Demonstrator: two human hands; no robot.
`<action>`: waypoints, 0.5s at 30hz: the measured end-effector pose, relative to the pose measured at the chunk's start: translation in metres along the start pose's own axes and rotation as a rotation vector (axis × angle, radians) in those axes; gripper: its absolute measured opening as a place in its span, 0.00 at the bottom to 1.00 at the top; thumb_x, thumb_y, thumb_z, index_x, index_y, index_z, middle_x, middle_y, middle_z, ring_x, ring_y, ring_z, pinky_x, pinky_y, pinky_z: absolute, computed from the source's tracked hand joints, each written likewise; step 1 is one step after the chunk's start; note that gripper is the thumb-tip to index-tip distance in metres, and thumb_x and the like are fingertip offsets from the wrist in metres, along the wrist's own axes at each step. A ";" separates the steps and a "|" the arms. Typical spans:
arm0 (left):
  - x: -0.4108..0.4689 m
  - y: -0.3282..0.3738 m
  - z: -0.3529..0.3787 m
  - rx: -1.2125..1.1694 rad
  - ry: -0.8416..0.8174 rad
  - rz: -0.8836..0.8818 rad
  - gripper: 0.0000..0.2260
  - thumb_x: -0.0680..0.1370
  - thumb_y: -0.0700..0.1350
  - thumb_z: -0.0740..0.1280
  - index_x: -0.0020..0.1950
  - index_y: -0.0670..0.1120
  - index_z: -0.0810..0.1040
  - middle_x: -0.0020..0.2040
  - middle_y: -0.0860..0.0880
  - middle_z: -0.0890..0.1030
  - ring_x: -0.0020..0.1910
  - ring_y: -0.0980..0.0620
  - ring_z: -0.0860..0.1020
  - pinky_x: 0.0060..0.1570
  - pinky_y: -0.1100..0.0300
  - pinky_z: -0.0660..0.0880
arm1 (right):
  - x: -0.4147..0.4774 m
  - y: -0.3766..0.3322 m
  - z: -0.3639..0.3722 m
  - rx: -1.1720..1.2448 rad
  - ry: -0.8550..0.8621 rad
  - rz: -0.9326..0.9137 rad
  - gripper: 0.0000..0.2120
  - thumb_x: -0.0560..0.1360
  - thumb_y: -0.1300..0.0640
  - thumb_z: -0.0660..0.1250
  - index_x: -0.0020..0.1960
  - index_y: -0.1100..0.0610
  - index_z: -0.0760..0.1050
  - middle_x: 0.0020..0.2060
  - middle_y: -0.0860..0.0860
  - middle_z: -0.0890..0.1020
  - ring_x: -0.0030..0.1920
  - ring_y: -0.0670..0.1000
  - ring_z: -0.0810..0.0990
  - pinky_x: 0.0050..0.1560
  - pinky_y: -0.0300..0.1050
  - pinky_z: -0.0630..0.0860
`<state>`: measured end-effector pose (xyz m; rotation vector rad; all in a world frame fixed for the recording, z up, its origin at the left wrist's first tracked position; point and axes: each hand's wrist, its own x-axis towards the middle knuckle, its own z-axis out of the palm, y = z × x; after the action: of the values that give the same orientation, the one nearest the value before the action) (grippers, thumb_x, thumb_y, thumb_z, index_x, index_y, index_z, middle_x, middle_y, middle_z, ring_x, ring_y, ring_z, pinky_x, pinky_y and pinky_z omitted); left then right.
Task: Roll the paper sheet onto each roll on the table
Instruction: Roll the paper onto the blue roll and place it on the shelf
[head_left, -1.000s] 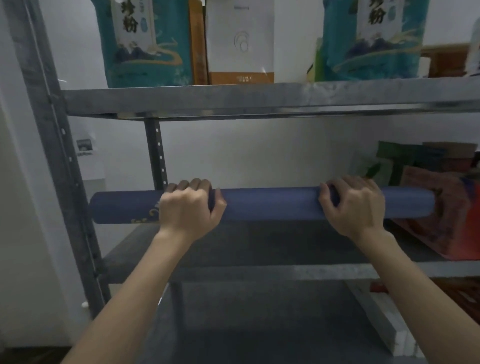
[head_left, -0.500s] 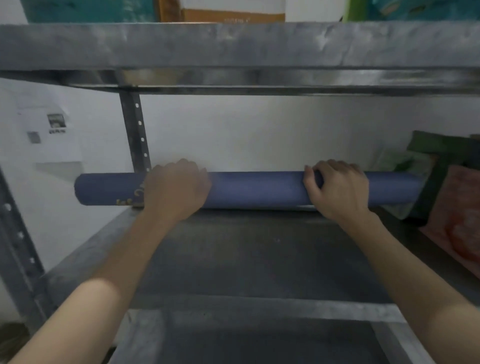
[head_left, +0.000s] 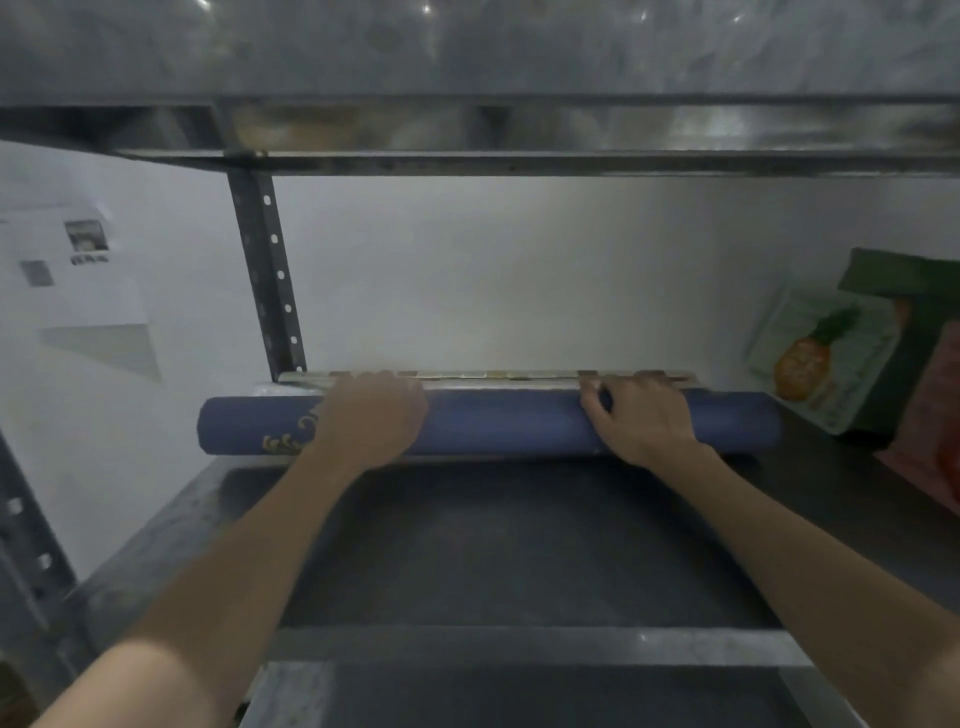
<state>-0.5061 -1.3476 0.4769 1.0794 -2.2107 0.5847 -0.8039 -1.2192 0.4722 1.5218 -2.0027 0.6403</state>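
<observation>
— What takes up most of the view?

— A grey metal shelf (head_left: 519, 545), with the underside of the upper shelf (head_left: 467, 52) close overhead and a white wall (head_left: 493, 270) behind.

— And the paper?

— The blue roll (head_left: 498, 423) lies flat and lengthwise along the back edge of the shelf, near the wall. Its left end reaches out past the perforated upright post (head_left: 270, 280). A gold pattern shows on it just left of the left hand.

— What are the hands doing?

— Both are on the roll, well apart. The left hand (head_left: 371, 418) grips it left of centre, fingers curled over the top, their tips hidden behind it. The right hand (head_left: 647, 418) grips it towards the right end, thumb on the near side and fingers wrapped over the top.

— Anything else?

— To the right, a green box (head_left: 914, 312) with a pineapple packet (head_left: 815, 358) leaning in front of it, just beside the roll's right end. A red packet (head_left: 935, 415) sits at the frame's edge. On the far left, a printed sheet (head_left: 67, 270) is fixed to the wall, its text too blurred to read.
</observation>
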 end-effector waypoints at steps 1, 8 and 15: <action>0.000 -0.001 0.004 0.004 -0.011 0.011 0.29 0.79 0.56 0.48 0.38 0.40 0.82 0.38 0.40 0.82 0.36 0.37 0.81 0.42 0.49 0.76 | 0.000 0.000 0.003 -0.006 -0.035 -0.008 0.23 0.83 0.42 0.56 0.45 0.58 0.80 0.47 0.61 0.85 0.50 0.63 0.82 0.52 0.53 0.75; 0.006 -0.005 0.019 -0.019 -0.024 0.048 0.22 0.82 0.53 0.50 0.50 0.42 0.79 0.43 0.41 0.83 0.41 0.38 0.81 0.39 0.51 0.70 | 0.008 -0.002 0.009 -0.029 -0.104 -0.041 0.29 0.82 0.41 0.50 0.50 0.61 0.82 0.51 0.61 0.79 0.49 0.63 0.81 0.51 0.52 0.76; 0.015 -0.005 0.028 0.058 -0.051 0.049 0.23 0.80 0.52 0.51 0.41 0.40 0.79 0.38 0.41 0.79 0.36 0.40 0.77 0.36 0.50 0.75 | 0.015 -0.002 0.015 -0.051 -0.107 -0.014 0.30 0.79 0.39 0.46 0.44 0.60 0.77 0.43 0.61 0.81 0.45 0.62 0.79 0.48 0.54 0.74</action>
<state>-0.5181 -1.3763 0.4676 1.0831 -2.2826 0.6532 -0.8073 -1.2402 0.4705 1.5683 -2.0692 0.5084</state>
